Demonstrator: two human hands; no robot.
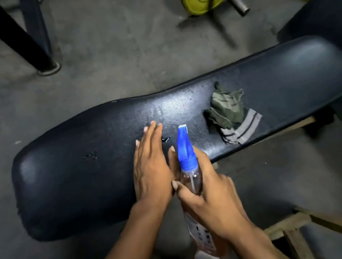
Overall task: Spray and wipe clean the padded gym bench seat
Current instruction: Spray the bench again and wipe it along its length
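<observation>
Two steps make up this job, and by the look of things the first is only partly done. The padded bench seat, a long black vinyl pad that serves here as the worktop, lies across the middle of the view above the grey concrete floor. A few small droplets sit on its left half and a little dark wet patch lies just beyond the fingertips, with a pale sheen further up the pad; most of the surface shows no wetness, though the dim light makes that hard to judge.

The right hand is wrapped around the clear spray bottle, its blue trigger head pointing forward over the near edge of the seat. The left hand is flat, fingers straight and together, lying on or just over the pad right beside the bottle; contact cannot be confirmed.

The wiping cloth, a crumpled olive rag with a grey striped edge, rests on the right part of the seat, near the bottle but untouched by either hand. No streaks or wipe marks show. So my judgement is that spraying has barely begun, the rest of the pad needs covering, and all the wiping is left.
</observation>
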